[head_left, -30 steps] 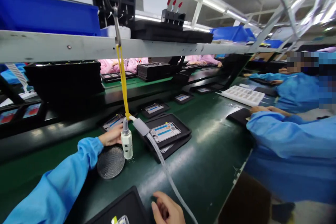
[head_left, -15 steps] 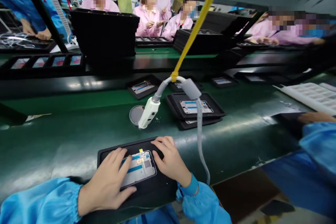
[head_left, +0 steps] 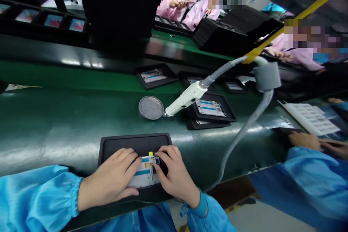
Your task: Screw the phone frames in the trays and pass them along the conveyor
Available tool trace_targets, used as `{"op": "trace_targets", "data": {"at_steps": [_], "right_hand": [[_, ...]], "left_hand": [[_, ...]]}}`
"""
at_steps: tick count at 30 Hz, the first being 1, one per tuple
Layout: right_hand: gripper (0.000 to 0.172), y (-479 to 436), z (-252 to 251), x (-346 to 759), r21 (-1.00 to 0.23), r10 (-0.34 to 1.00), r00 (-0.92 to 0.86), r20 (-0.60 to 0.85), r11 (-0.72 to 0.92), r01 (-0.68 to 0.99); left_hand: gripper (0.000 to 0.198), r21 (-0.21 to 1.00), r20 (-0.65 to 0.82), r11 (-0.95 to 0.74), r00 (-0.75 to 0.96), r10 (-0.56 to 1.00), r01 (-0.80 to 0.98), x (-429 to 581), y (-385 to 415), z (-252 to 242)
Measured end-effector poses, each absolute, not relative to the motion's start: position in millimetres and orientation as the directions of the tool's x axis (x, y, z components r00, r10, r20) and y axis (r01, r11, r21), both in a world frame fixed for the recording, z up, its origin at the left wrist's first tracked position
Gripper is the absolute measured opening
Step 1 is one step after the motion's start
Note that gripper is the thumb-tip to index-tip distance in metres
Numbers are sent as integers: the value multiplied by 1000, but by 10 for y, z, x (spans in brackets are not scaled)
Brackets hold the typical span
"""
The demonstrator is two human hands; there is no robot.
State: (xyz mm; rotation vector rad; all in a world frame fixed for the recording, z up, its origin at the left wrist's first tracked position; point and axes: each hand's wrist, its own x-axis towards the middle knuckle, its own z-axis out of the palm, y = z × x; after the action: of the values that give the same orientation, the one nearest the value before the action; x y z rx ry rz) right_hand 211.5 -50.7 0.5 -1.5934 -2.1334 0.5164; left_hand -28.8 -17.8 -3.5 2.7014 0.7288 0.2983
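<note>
A phone frame (head_left: 144, 173) with blue strips and a small yellow tab lies in a black tray (head_left: 135, 145) at the front of the belt. My left hand (head_left: 108, 177) holds its left part, fingers spread across it. My right hand (head_left: 176, 175) grips its right end and covers that corner. Above them, a white hose-fed hand tool (head_left: 186, 98) hangs from a yellow strap (head_left: 296, 21), its tip beside a round mesh disc (head_left: 150, 107). Neither hand touches the tool.
A green conveyor belt (head_left: 54, 116) runs across the view. Black trays with phone frames sit behind my hands, and black tray stacks stand further back. At right, a co-worker's hand (head_left: 304, 140) lies near a white tray (head_left: 310, 117). A grey hose (head_left: 244, 141) curves down.
My hands have drawn closer together, and my right hand has moved from beside the phone frame onto its right end. The hanging tool now lies nearly level, pointing left, and the view has turned.
</note>
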Motion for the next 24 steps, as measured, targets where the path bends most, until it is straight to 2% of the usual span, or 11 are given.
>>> {"op": "trace_targets", "data": {"at_steps": [5, 7, 9, 11, 13, 15, 19, 24], "right_hand": [[5, -589, -23, 2094, -608, 985, -128, 113, 170, 775], [10, -608, -26, 2113, -641, 988, -96, 118, 150, 752], [20, -622, -8, 2152, -697, 990, -80, 116, 138, 704], [23, -630, 31, 2196, -813, 991, -94, 98, 135, 566], [19, -634, 74, 2222, -928, 989, -135, 56, 102, 357], [19, -641, 106, 2218, -983, 979, -200, -26, 11, 184], [26, -674, 130, 2144, -983, 938, -296, -180, -186, 10], [20, -703, 178, 2075, -967, 925, -305, -227, -251, -41]], "left_hand": [[80, 225, 122, -872, 875, 469, 435, -291, -200, -24], [78, 200, 146, -879, 874, 464, 433, -290, -211, -14], [68, 175, 198, -889, 869, 453, 423, -289, -223, 21], [52, 126, 265, -907, 867, 421, 402, -292, -240, 90], [38, 61, 334, -937, 877, 345, 345, -301, -258, 182], [33, 29, 397, -965, 882, 251, 262, -314, -272, 274], [32, 59, 486, -986, 859, 162, 153, -326, -282, 374], [32, 80, 498, -989, 855, 147, 123, -318, -317, 383]]}}
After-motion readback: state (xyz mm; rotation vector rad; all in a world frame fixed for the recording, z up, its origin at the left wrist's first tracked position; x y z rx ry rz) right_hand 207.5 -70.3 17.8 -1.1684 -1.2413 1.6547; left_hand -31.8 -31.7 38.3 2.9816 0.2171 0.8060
